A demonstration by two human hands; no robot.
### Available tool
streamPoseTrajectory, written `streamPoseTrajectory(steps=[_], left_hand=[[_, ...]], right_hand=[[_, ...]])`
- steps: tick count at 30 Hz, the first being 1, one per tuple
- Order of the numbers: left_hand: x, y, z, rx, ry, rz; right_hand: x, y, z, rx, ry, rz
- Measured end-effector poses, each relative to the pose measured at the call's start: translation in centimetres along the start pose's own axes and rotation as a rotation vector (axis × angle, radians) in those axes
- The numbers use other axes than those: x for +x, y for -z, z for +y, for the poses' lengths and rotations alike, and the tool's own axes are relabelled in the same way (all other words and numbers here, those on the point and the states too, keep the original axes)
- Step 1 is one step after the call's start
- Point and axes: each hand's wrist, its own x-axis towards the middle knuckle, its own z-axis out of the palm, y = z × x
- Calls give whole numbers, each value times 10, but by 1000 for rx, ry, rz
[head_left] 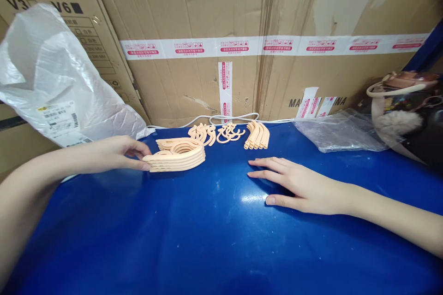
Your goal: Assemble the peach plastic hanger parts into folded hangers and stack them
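Note:
On the blue table, my left hand (133,153) pinches the left end of a neat stack of curved beige plastic hanger parts (178,162). Its thumb lies on the near side and the fingers bend behind. My right hand (290,182) is spread low over the table, holding nothing, its fingertips pointing left. Beyond it stands a group of beige bent tube-like pieces (256,135). Beside these, farther left, lie several loose beige hooks (230,133) and a pile of small curved beige pieces (202,134).
Large cardboard boxes (194,87) with printed tape wall off the back. A white plastic mailing bag (65,83) leans at left. A white cable (238,117) runs along the rear edge. To the right are a clear plastic bag (335,131) and a dark bag with a pompom (398,122).

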Motion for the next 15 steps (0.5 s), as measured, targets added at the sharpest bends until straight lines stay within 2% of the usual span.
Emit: streamPoseTrajectory(steps=[3,9,12,15], left_hand=[[4,5,0,-7,12,-29],[13,22,-8,-87,-73,-383],[14,23,-10,-91,-79,-417],[13,18,-9,-66,-91,-367]], right_hand=[[0,0,0,-7,-6,-4],[0,0,0,1,-2,3],[0,0,0,-4,-3,1],[0,0,0,8,4,15]])
